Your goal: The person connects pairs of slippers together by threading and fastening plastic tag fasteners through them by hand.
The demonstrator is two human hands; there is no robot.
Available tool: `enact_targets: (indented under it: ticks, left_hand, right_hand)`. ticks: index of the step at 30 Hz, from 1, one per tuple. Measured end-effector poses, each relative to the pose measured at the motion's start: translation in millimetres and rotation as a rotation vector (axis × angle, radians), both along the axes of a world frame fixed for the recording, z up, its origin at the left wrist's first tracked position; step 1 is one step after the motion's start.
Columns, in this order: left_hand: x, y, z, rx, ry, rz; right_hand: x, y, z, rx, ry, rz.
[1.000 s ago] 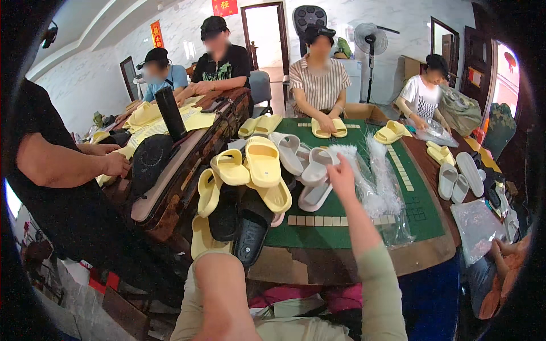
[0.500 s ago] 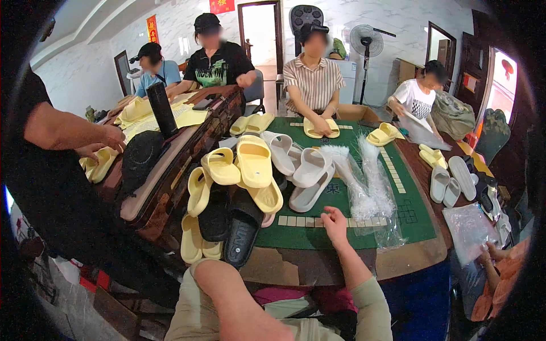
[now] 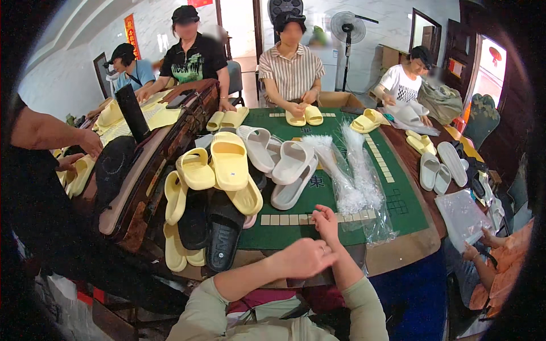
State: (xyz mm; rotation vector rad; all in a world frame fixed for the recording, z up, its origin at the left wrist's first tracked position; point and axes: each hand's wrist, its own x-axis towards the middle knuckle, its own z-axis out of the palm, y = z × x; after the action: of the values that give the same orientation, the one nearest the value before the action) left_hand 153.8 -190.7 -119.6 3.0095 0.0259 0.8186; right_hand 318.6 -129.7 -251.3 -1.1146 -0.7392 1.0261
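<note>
My left hand (image 3: pixel 306 257) is closed beside my right wrist, above the near edge of the green mat (image 3: pixel 290 237); a ring shows on one finger. My right hand (image 3: pixel 325 221) is held over a row of pale tiles (image 3: pixel 284 220), its fingers curled. What either hand holds, if anything, is too small to make out. Left of them is a heap of slippers: a yellow slipper (image 3: pixel 230 165) on top, a black slipper (image 3: pixel 224 236) at the near side, a grey slipper (image 3: pixel 293 190) at the right. Clear bags of thin white strands (image 3: pixel 355 202) lie beyond my right hand.
A brown suitcase (image 3: pixel 162 153) stands at the left with a black cylinder (image 3: pixel 132 111) on it. Grey slippers (image 3: pixel 455 163) and a clear plastic bag (image 3: pixel 462 213) lie at the right edge. Several people work around the table; one across handles yellow slippers (image 3: pixel 313 115).
My left arm, raised close to the camera before, has come down and its hand is now beside my right wrist. The view has shifted slightly. The person across has drawn their hands off one slipper.
</note>
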Motion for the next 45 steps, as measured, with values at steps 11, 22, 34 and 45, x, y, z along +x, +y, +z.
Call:
enact_targets:
  ticks: [11, 22, 34, 45]
  left_hand:
    - [-4, 59, -100, -0.4, -0.004, 0.368]
    - [-7, 60, -111, -0.645, -0.08, 0.365]
    - [-4, 63, -91, -0.715, -0.032, 0.401]
    - [9, 59, -87, -0.746, 0.032, 0.418]
  right_hand:
    - [-2, -8, 22, -0.087, 0.224, -0.068]
    - [8, -13, 24, -0.094, 0.55, 0.007]
    - [-1, -34, 69, 0.027, 0.42, 0.029]
    - [204, -57, 78, 0.269, -0.432, -0.628]
